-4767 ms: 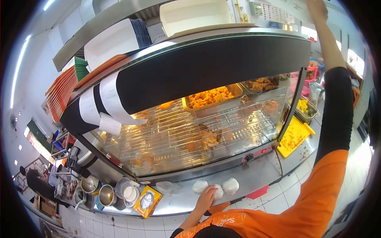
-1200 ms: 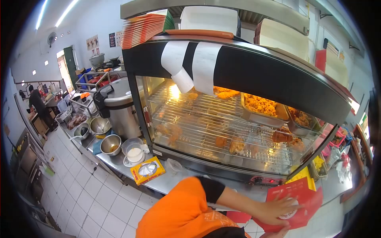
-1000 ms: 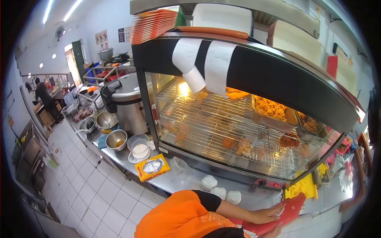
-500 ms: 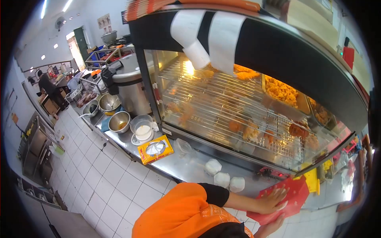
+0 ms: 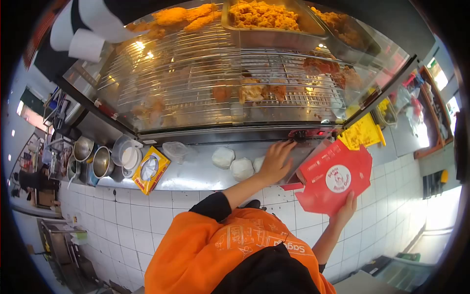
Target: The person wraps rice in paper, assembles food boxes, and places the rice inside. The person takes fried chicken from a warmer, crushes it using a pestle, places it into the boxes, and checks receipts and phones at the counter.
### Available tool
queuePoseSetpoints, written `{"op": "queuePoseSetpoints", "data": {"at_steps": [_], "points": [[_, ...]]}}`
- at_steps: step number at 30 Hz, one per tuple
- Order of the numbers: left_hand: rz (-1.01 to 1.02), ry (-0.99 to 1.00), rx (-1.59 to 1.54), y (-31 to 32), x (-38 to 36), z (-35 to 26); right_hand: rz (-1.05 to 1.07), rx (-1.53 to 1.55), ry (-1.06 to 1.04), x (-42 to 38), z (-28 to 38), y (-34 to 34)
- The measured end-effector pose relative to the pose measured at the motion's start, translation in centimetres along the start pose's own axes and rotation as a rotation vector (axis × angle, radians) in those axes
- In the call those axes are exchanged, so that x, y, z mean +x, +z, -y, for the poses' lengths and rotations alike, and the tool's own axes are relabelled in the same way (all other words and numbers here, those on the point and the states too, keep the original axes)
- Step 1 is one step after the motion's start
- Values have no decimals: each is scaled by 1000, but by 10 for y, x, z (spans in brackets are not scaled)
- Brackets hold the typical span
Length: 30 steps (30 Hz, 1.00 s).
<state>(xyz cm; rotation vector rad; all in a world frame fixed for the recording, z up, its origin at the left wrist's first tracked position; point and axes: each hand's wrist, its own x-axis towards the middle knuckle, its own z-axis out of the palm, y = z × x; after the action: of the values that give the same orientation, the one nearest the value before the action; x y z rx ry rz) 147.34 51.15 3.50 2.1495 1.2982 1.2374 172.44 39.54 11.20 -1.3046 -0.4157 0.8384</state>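
Observation:
A red cardboard food box with a round white logo is tilted in front of the counter's right part. My right hand grips it by its lower edge, and part of the fingers is hidden behind the cardboard. Left of the box, my left hand reaches over the metal counter with its fingers stretched out and nothing in them. Close by that hand lie three white paper-wrapped bundles; one of them is partly covered by the hand.
A glass display warmer with fried chicken on racks and in trays stands behind the counter. Leftward are a yellow box, a clear plastic bag and steel bowls. A yellow tray sits right.
My left hand has left the red box and moved to the counter beside the wrapped bundles. The box's logo now shows. My view has swung to the right.

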Motion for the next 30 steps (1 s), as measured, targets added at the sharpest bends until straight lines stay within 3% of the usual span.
{"op": "queuePoseSetpoints", "data": {"at_steps": [3,4,10,13,16,20,22,24,26,28,29,30], "points": [[379,-162,501,-15,-34,-3,111,114,49,7,-10,30],[471,-113,562,-12,-40,8,161,157,63,8,-15,40],[589,-420,484,-30,-46,43,185,311,154,-27,-18,92],[580,-385,518,-68,-52,45,187,367,228,-39,-20,93],[362,-272,622,-88,-67,59,218,429,206,-49,-20,82],[94,-171,388,-117,-67,50,122,497,24,-69,2,72],[-80,-186,121,-136,-71,20,-44,178,-205,-89,12,56],[-185,-146,-106,-158,-83,-29,50,-30,-330,-123,18,48],[-82,10,-485,-177,-94,-86,409,-127,-366,-162,20,45],[128,-76,-616,-184,-125,-108,1055,-605,-395,-183,36,83],[165,-252,-673,-191,-133,-113,1097,-547,-449,-203,35,109],[189,-432,-728,-199,-140,-118,1143,-537,-364,-212,22,118]]}}
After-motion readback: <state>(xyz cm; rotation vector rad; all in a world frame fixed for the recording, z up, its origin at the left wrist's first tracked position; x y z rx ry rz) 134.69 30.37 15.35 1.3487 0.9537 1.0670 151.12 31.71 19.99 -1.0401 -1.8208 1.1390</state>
